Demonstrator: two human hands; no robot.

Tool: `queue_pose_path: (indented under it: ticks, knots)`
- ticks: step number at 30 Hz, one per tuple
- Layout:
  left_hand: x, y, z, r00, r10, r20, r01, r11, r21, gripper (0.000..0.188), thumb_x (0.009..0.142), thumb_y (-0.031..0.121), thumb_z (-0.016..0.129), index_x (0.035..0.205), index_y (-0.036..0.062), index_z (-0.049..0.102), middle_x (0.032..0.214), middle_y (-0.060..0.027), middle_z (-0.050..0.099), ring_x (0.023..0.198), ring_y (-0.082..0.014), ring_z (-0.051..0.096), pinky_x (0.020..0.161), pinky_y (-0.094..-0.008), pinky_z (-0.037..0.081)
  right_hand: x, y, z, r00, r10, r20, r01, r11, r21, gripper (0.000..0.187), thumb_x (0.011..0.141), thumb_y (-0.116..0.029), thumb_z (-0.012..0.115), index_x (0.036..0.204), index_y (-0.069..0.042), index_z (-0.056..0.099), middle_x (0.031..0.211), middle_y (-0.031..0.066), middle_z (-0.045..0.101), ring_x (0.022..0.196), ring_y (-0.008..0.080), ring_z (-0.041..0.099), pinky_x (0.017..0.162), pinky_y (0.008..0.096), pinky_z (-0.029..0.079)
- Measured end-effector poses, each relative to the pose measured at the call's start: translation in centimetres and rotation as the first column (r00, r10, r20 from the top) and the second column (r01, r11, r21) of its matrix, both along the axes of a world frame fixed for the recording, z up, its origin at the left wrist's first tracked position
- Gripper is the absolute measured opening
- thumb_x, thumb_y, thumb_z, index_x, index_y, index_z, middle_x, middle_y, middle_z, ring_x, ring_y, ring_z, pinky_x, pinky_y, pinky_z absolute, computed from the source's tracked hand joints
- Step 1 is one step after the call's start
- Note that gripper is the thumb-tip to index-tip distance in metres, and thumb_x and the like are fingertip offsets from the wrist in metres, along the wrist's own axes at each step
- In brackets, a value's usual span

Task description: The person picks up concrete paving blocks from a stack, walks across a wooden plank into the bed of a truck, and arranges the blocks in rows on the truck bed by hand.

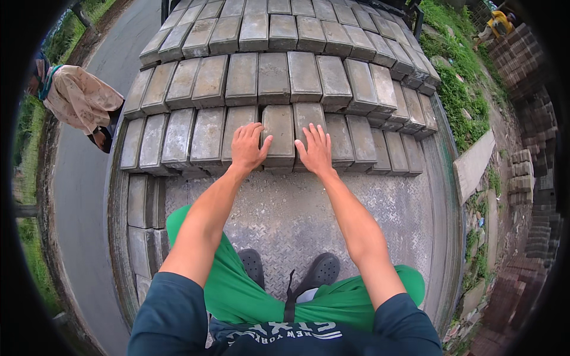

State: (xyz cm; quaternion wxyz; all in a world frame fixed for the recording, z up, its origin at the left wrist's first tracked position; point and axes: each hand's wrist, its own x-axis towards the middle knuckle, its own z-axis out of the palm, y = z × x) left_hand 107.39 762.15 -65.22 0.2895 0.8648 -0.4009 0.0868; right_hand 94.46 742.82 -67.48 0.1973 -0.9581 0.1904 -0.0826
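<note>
Rows of grey concrete paver blocks rise in steps in front of me. My left hand (248, 147) lies over the near end of one block (237, 118), its fingers stretched forward and thumb out to the right. My right hand (314, 149) is spread over another block (307, 113), thumb pointing left. Between the two hands sits a single block (278, 127) that juts slightly toward me. Neither hand is wrapped round a block. Whether the fingertips press on the surfaces I cannot tell.
Under my dark clogs (320, 271) is a worn metal truck bed (380, 231). More blocks (141, 202) line its left side. A person in a patterned garment (83, 98) stands by the road at left. Grass and stacked pavers (522, 178) lie at right; another person in yellow (500, 22) is farther back.
</note>
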Motion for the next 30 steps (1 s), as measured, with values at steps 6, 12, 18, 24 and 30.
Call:
queue_pose_path:
  ticks: [6,12,18,24,30]
  knots:
    - [-1.9,4.6,0.8,0.993,-0.038,0.108,-0.001,0.942,0.336,0.085,0.078,0.059,0.068,0.138,0.0025,0.045,0.145,-0.0148,0.042,0.138,-0.0301,0.035,0.116,-0.0448,0.023,-3.8,2.0,1.5,0.920,-0.376,-0.110,0.389,0.908,0.156,0.091,0.086,-0.056,0.062,0.149,0.000,0.026,0.152,0.0255,0.027,0.143,0.0422,0.022,0.115,0.0515,0.023]
    - [-0.1,4.9,-1.1,0.954,-0.205,0.218,0.118,0.927,0.357,0.098,0.064,0.069,0.071,0.137,0.0085,0.046,0.144,-0.0126,0.044,0.136,-0.0281,0.039,0.114,-0.0474,0.028,-5.3,0.6,0.8,0.960,-0.272,-0.066,0.280,0.945,0.170,0.094,0.074,-0.040,0.081,0.148,-0.007,0.033,0.147,0.0237,0.036,0.133,0.0408,0.040,0.103,0.0463,0.042]
    - [1.0,5.6,-1.6,0.902,-0.326,0.282,0.228,0.916,0.330,0.097,0.066,0.067,0.071,0.141,0.0111,0.044,0.146,-0.0086,0.044,0.136,-0.0266,0.039,0.113,-0.0487,0.029,-5.5,0.4,0.9,0.969,-0.245,-0.032,0.247,0.967,0.064,0.085,0.073,-0.037,0.081,0.143,-0.009,0.042,0.143,0.0202,0.043,0.118,0.0408,0.055,0.094,0.0455,0.049]
    - [-0.5,5.3,-0.5,0.942,-0.193,0.275,0.063,0.905,0.420,0.107,0.063,0.073,0.067,0.147,0.0142,0.036,0.150,-0.0117,0.038,0.140,-0.0281,0.034,0.116,-0.0545,0.020,-5.1,1.4,1.2,0.971,-0.223,-0.090,0.229,0.972,0.060,0.087,0.078,-0.037,0.078,0.148,-0.009,0.033,0.148,0.0255,0.035,0.128,0.0413,0.046,0.098,0.0463,0.047]
    - [-6.1,5.2,0.7,0.979,0.196,0.049,-0.202,0.953,0.225,0.103,0.077,0.066,0.066,0.147,0.0027,0.027,0.154,-0.0206,0.021,0.145,-0.0345,0.018,0.117,-0.0507,0.013,-5.7,4.0,0.0,0.937,-0.328,-0.116,0.338,0.938,0.078,0.084,0.090,-0.031,0.065,0.155,-0.013,0.015,0.157,0.0248,0.014,0.143,0.0423,0.023,0.116,0.0473,0.024]
